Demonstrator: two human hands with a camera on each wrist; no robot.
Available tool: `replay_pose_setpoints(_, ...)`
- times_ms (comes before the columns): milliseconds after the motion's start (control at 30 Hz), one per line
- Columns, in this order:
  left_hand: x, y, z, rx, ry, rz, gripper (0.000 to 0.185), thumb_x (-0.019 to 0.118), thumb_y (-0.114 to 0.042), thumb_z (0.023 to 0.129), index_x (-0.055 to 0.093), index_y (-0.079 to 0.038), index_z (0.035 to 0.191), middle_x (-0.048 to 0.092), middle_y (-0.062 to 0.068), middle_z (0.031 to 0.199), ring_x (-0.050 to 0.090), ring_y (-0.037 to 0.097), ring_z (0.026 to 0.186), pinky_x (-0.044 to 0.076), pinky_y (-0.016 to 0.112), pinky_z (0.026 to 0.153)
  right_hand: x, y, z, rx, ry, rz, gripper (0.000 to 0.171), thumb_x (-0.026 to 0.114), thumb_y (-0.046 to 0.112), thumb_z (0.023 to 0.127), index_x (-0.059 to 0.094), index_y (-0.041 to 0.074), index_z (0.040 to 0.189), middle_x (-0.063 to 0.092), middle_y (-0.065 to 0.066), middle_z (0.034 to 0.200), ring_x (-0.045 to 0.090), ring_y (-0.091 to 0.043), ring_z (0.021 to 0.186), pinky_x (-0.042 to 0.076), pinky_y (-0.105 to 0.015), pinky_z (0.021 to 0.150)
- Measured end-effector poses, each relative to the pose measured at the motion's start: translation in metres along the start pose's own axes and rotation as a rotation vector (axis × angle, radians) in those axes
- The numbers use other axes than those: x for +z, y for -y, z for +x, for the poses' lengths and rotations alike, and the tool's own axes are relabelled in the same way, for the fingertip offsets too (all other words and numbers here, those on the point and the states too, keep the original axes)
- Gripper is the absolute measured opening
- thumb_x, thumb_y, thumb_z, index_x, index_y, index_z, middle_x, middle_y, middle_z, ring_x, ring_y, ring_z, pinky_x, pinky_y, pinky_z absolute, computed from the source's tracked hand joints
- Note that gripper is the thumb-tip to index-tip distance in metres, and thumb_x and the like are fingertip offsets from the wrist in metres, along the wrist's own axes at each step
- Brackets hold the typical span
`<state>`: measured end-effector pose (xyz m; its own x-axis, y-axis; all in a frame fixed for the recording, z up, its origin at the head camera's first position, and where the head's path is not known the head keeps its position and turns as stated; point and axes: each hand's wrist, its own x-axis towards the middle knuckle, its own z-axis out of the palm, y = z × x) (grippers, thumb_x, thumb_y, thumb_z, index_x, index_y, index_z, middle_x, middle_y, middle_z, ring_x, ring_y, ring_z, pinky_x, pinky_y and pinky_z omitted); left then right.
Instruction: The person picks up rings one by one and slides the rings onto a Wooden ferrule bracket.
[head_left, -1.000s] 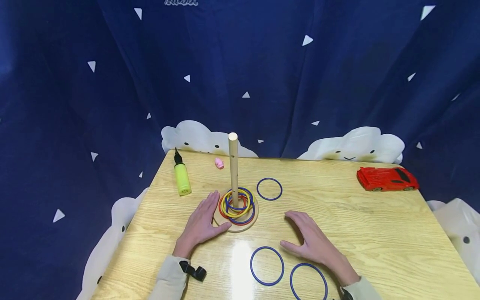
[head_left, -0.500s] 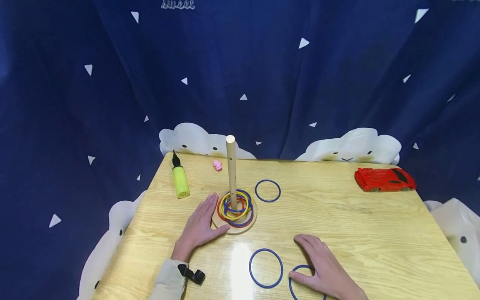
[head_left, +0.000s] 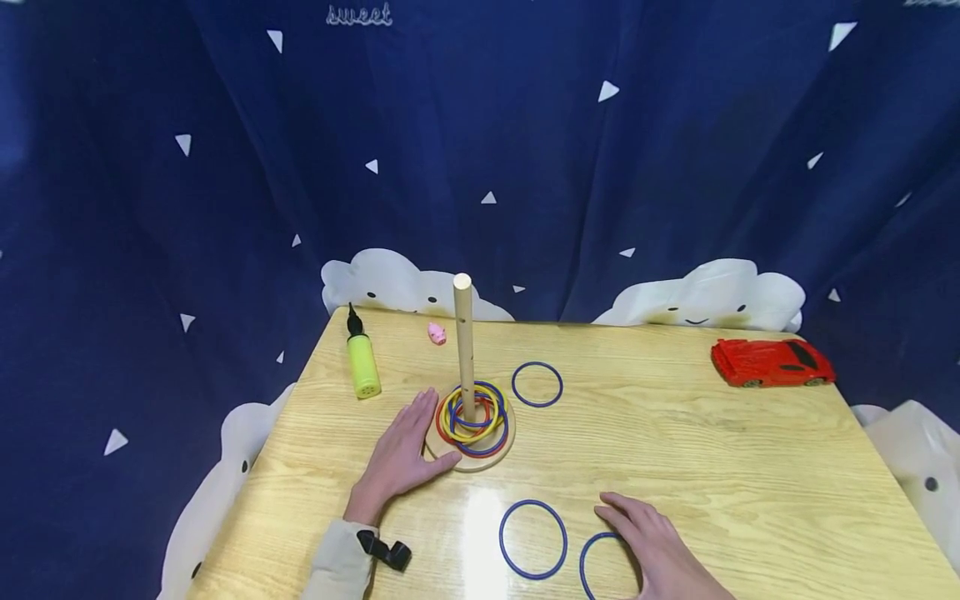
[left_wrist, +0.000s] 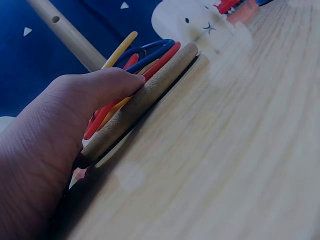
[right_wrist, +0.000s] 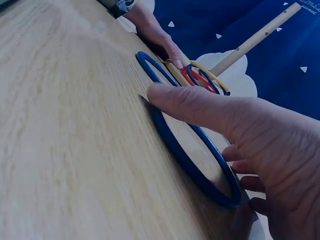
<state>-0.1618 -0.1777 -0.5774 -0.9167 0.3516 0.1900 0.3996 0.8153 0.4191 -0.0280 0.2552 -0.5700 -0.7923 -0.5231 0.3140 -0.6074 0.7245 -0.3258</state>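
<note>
Resting flat on a glossy wood-grain table point(head_left: 712, 442), the left hand point(head_left: 397, 454) with fingers straight and relaxed, touching the rim of a round wooden base point(head_left: 480, 457) and gripping nothing. Rising upright from that base, a smooth wooden peg point(head_left: 464, 342) with small holes down its side, ringed at the foot by thin red, yellow and blue hoops point(head_left: 472, 415). Lying partly out of frame at the bottom edge, the right hand point(head_left: 660, 554), its fingers spread loosely over a thin blue ring point(head_left: 594, 552); hard to tell whether touching or merely hovering over it, nothing pinched. Sitting just beside it, a second blue ring point(head_left: 533, 539), and a third point(head_left: 537, 384) beyond the peg. Lying farther back, a yellow-green pump point(head_left: 363, 365), a tiny pink figure point(head_left: 437, 334) too small to make out, and a red toy car point(head_left: 772, 362). Hanging behind, a navy curtain point(head_left: 675, 150) with white triangles, clouds and the word "sweet".
</note>
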Motion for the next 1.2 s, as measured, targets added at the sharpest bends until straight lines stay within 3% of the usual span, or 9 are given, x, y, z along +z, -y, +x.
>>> replay_pose_setpoints(200,0.000,0.001,-0.002,-0.017,0.024,-0.001,0.114,0.061,-0.078,0.087,0.021,-0.009,0.167,0.021,0.006,0.174,0.018,0.023,0.160,0.020,0.044,0.130,0.010,0.001,0.001,0.010,-0.051,-0.004,0.100,0.088,0.076,0.059,0.066,0.019,0.138,0.056,-0.002,0.147,0.050,-0.021,0.127,0.043,-0.047,0.089)
replay_pose_setpoints(400,0.000,0.001,-0.002,-0.019,0.031,0.010,0.114,0.060,-0.079,0.088,0.020,-0.009,0.167,0.020,0.006,0.174,0.017,0.022,0.160,0.019,0.042,0.130,0.028,0.014,0.011,-0.035,-0.083,-0.028,0.117,0.079,0.086,0.059,0.058,0.010,0.147,0.055,-0.006,0.148,0.050,-0.026,0.128,0.031,-0.038,0.103)
replay_pose_setpoints(500,-0.001,0.001,-0.001,-0.019,0.030,0.002,0.114,0.060,-0.079,0.087,0.019,-0.009,0.167,0.020,0.006,0.174,0.017,0.022,0.160,0.018,0.042,0.130,0.038,0.025,0.018,-0.046,-0.081,-0.059,0.118,0.070,0.090,0.066,0.052,0.012,0.153,0.053,-0.006,0.149,0.049,-0.026,0.130,0.026,-0.035,0.107)
replay_pose_setpoints(667,0.000,0.000,0.001,-0.029,0.039,-0.002,0.114,0.059,-0.080,0.087,0.017,-0.011,0.168,0.017,0.004,0.174,0.015,0.021,0.161,0.017,0.042,0.130,0.048,0.038,0.030,-0.050,-0.085,-0.119,0.085,0.066,0.082,0.081,0.057,0.033,0.150,0.052,-0.004,0.150,0.050,-0.026,0.130,0.034,-0.042,0.103)
replay_pose_setpoints(800,0.001,0.000,0.000,-0.028,0.048,0.001,0.115,0.058,-0.081,0.087,0.017,-0.011,0.168,0.016,0.003,0.174,0.014,0.020,0.161,0.017,0.043,0.130,0.051,0.038,0.037,-0.065,-0.120,-0.108,0.065,0.072,0.069,0.086,0.065,0.035,0.141,0.054,-0.007,0.148,0.053,-0.030,0.127,0.044,-0.050,0.097)
replay_pose_setpoints(933,0.002,0.000,0.000,-0.023,0.049,0.007,0.114,0.058,-0.081,0.088,0.017,-0.011,0.168,0.016,0.002,0.174,0.014,0.019,0.161,0.017,0.042,0.130,0.049,0.032,0.046,-0.020,-0.130,-0.080,0.060,0.073,0.064,0.089,0.067,0.031,0.139,0.056,-0.008,0.146,0.053,-0.032,0.128,0.046,-0.053,0.096)
replay_pose_setpoints(1100,0.002,0.001,0.001,-0.020,0.037,0.016,0.114,0.059,-0.080,0.088,0.017,-0.011,0.168,0.016,0.003,0.174,0.014,0.020,0.161,0.018,0.042,0.130,0.041,0.018,0.060,0.031,-0.123,-0.007,0.057,0.075,0.057,0.091,0.068,0.027,0.139,0.055,-0.010,0.147,0.049,-0.032,0.132,0.039,-0.051,0.104)
replay_pose_setpoints(1200,0.001,0.001,0.001,-0.027,0.039,0.018,0.114,0.058,-0.081,0.088,0.016,-0.011,0.168,0.016,0.004,0.175,0.014,0.020,0.161,0.018,0.042,0.130,0.033,0.008,0.064,0.041,-0.122,0.042,0.065,0.079,0.056,0.088,0.065,0.024,0.143,0.054,-0.011,0.148,0.048,-0.031,0.134,0.036,-0.051,0.105)
